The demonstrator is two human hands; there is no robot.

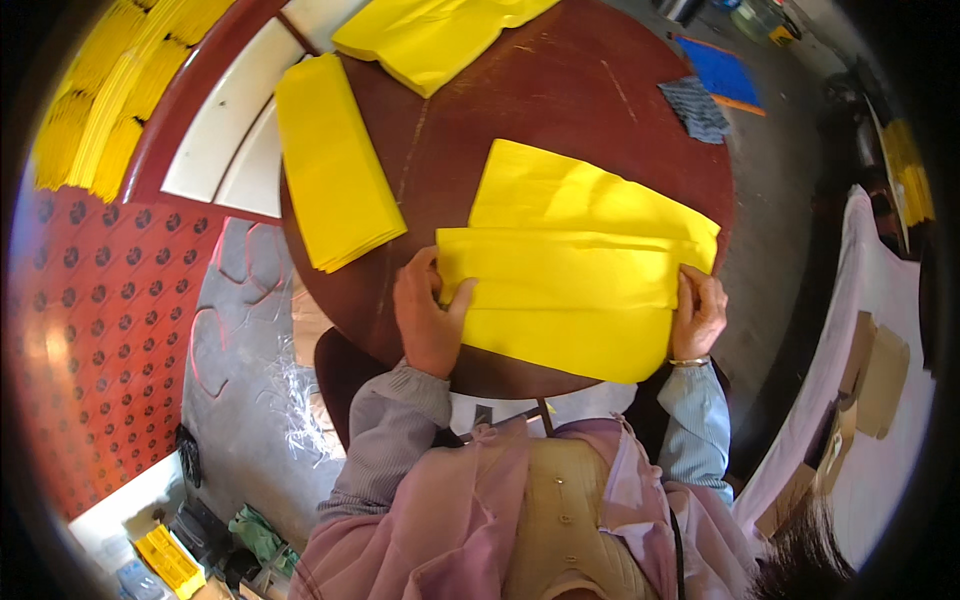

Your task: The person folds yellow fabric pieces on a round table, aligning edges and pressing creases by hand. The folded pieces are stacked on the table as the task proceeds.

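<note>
A yellow sheet (pixel 570 335), of paper or thin cloth, lies on the round dark red table in front of me. A folded band runs across its middle, and its far part spreads beyond that band. My left hand (pixel 430 312) grips the band's left end, with the thumb on top and the fingers curled at the edge. At the opposite end my right hand (pixel 699 312) pinches the band, its fingers bent. A neat stack of folded yellow sheets (pixel 338 170) rests to the left, apart from my hands. More yellow sheets (pixel 430 40) lie at the table's far side.
The round table (pixel 560 80) has a blue-grey cloth (pixel 694 108) at its far right edge, near a blue panel (pixel 722 75). Tall piles of yellow sheets (pixel 120 95) stand at the far left. Cardboard pieces (pixel 868 380) lean on pale cloth at right.
</note>
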